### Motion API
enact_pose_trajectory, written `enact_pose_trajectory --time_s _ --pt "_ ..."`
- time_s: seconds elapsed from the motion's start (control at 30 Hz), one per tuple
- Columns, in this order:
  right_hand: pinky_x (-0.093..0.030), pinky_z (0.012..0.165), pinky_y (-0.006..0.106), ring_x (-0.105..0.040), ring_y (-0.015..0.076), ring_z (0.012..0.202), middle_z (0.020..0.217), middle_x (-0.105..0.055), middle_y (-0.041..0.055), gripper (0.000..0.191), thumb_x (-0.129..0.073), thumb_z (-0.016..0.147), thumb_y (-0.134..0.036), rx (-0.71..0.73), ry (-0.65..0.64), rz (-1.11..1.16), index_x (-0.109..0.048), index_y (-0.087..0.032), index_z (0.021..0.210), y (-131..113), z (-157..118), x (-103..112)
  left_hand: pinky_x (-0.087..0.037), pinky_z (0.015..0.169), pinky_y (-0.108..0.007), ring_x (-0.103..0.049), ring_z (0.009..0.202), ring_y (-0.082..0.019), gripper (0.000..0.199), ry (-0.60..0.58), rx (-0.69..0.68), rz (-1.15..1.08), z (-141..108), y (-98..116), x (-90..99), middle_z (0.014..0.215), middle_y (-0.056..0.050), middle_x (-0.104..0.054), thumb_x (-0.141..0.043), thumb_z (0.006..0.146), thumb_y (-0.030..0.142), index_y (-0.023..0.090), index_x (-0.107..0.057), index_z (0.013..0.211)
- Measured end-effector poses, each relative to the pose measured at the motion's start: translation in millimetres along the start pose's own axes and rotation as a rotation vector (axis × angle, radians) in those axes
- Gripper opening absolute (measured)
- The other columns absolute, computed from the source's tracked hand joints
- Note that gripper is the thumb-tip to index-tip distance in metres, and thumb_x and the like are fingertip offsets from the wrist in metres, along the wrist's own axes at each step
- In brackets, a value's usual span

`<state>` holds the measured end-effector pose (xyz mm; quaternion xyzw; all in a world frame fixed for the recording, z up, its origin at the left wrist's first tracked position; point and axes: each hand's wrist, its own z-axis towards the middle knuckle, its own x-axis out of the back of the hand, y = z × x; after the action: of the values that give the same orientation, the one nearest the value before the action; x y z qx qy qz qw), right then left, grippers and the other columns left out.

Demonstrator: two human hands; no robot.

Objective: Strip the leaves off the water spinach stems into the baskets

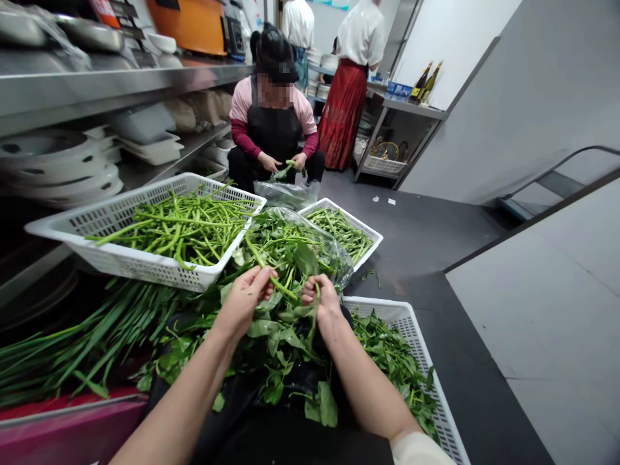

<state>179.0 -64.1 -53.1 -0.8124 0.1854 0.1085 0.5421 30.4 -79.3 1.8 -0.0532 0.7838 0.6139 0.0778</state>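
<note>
Left hand [252, 289] and right hand [322, 296] (2 bare hands) are pinching 1 green stem [271, 274], fingers closed on it, above the leafy heap [276, 329]; 1 white basket of stems [97, 248] is sitting just beyond.

Glossy plastic bag [341, 253], crinkled

Your view: fairly bright, cool, even light; source unseen. Deep shadow under grey metal shelf [194, 79]. Soft blur, stretched edges left of shelf's far end.
</note>
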Motion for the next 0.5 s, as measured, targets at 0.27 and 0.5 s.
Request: enact_pose_trajectory --time_s 0.27,0.5 --pt "-0.03 0.05 0.021 -0.038 0.0084 0.051 0.055 -0.048 -0.0039 0.014 -0.064 0.067 -0.031 0.5 -0.252 -0.628 -0.061 -0.018 0.069 -30 -47 -11 -0.033 0.052 -0.02 -0.043 0.054 -0.009 0.04 -0.069 -0.02 0.174 -2 0 11.8 0.055 0.005 -0.05 -0.066 0.061 0.053 0.015 -0.061 0.069" --pt "-0.027 0.045 0.02 -0.033 0.0082 0.047 0.047 -0.036 -0.0055 0.023 -0.056 0.065 -0.033 0.248 -0.171 -0.389 -0.043 -0.019 0.052 6 -22 -23 -0.042 0.063 -0.025 -0.053 0.067 -0.015 0.038 -0.04 -0.084 0.152 -12 -18 -3.9 0.069 0.0 -0.06 -0.063 0.065 0.053 0.016 -0.06 0.074"
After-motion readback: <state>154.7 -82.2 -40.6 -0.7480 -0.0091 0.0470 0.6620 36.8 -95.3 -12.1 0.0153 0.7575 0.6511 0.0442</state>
